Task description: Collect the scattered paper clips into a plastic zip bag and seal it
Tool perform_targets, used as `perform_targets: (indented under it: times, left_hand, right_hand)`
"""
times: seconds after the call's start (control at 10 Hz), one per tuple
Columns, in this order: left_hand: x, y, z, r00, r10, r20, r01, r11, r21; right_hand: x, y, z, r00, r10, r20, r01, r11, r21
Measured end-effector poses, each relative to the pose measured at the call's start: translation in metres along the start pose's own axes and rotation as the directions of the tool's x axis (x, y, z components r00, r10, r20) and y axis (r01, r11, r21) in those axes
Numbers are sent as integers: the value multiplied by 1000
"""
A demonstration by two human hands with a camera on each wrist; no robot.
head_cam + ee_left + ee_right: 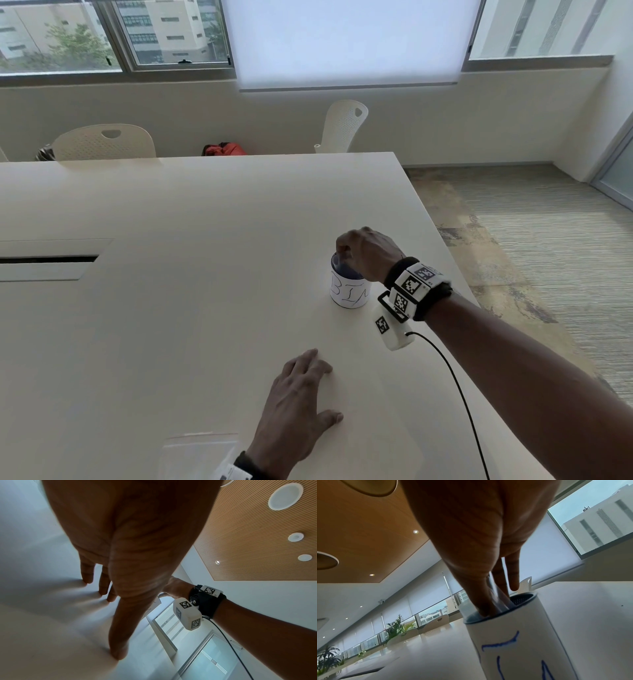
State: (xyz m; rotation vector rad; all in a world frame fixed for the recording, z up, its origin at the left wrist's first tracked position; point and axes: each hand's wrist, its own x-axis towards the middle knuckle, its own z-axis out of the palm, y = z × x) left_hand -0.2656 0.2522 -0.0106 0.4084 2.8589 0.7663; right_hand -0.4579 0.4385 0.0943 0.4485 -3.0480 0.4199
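My right hand (pixel 368 253) is pinching a clear plastic zip bag (pixel 496 599) between thumb and fingers (pixel 513 577), pushing it down into the mouth of the white cup (pixel 349 289) marked "BIN" that is standing directly under it on the table (pixel 205 222). Nearer to me than that grip, my left hand (pixel 301 404) is resting flat on the table, fingers straight and holding nothing. I am seeing no paper clips clearly enough to place them.
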Motion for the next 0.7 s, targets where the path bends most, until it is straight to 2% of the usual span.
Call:
perform_targets:
  times: [0.2,0.4,0.6,0.7]
  left_hand:
    - [1,1,1,1000,-6,-4,6,1000,9]
    - [2,2,-1,1000,-5,-5,5,1000,14]
    - [1,4,-3,999,-30,15,30,999,-11]
    - [-1,8,-7,998,-46,34,46,999,-2]
  right_hand:
    - [-1,-1,-2,998,12,-57,-14,999,-29]
    - [-3,2,-1,999,-6,-52,4,999,-32]
    - [-18,-7,-10,979,-49,-196,44,999,-32]
    - [-35,-13,-10,961,-30,-273,33,999,5]
